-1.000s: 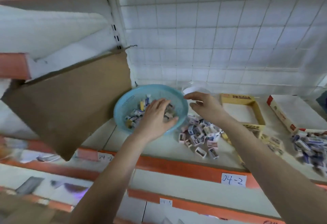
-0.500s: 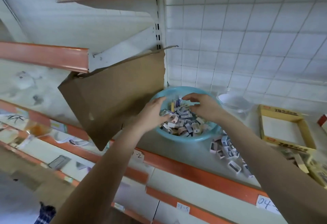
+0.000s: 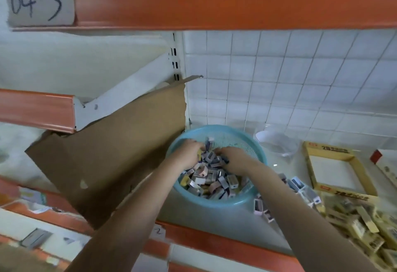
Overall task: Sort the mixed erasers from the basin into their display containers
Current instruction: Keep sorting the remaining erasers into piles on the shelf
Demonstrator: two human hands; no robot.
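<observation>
A light blue basin (image 3: 217,129) stands on the white shelf and holds several small mixed erasers (image 3: 206,179) in sleeves. Both my hands reach into it from the near side. My left hand (image 3: 187,155) curls its fingers around a few erasers at the far left of the pile, one of them yellow. My right hand (image 3: 235,158) digs its curled fingers into the erasers beside it. The fingertips of both hands are partly hidden in the pile.
A loose pile of erasers (image 3: 299,185) lies right of the basin. Behind it is a clear plastic jar (image 3: 277,142). An open yellow box (image 3: 309,165) and a heap of yellow erasers (image 3: 354,222) are at the right. Brown cardboard (image 3: 118,153) leans at the left.
My view has swung left and closer. My right hand moved from the basin's far rim into the basin. Both hands now close on erasers near the middle.
</observation>
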